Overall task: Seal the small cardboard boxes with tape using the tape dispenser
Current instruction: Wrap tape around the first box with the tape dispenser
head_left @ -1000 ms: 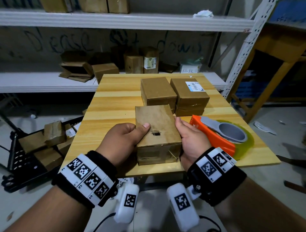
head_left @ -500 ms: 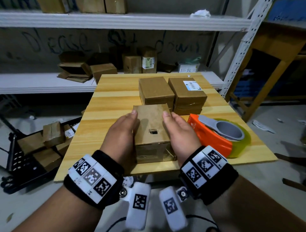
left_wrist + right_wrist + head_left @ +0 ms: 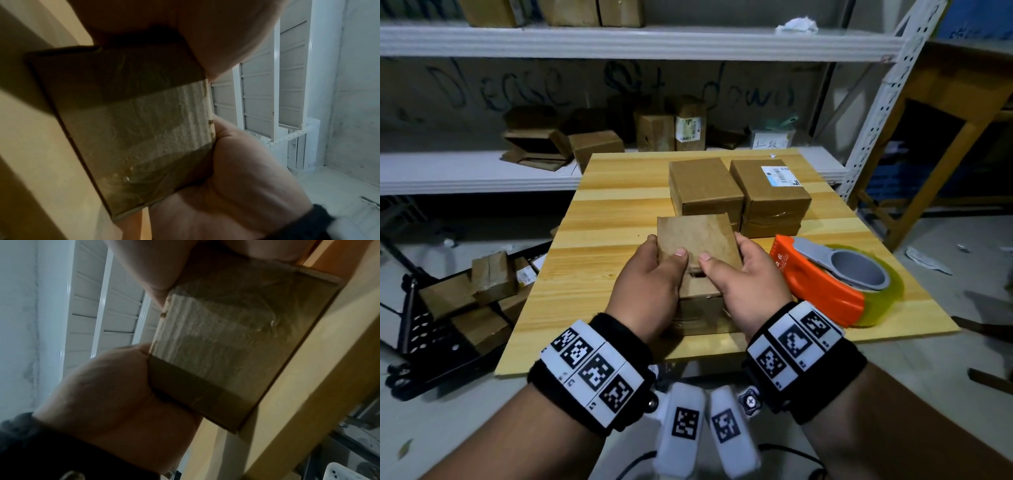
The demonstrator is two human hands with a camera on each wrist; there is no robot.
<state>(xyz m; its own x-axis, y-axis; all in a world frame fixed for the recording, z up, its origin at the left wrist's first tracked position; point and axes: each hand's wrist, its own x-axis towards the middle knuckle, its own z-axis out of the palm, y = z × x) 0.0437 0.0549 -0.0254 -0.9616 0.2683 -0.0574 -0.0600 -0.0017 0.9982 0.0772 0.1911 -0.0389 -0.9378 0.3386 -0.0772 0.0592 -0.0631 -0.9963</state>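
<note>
Both hands have the small brown cardboard box point(image 3: 697, 240) at the near edge of the light wooden tabletop point(image 3: 599, 260): left hand point(image 3: 650, 291) and right hand point(image 3: 746, 287) curl around its sides, thumbs on top. The orange tape dispenser point(image 3: 825, 291) lies just right of the right hand, so that one's nearer. Its white logo is unreadable; the back wall reads roughly "Please sit down".

Pretty dim storeroom. The light wooden bench point(image 3: 619, 212) sits on a grey concrete floor point(image 3: 448, 428). Past it there's white metal shelving point(image 3: 619, 41) against a grey wall point(image 3: 756, 92) with dark scrawled writing on it; its perforated upright point(image 3: 887, 92) runs up on the right. Further right stands a wooden table frame point(image 3: 962, 113), and low on the left a black perforated rack point(image 3: 421, 335) sits on the floor.
</note>
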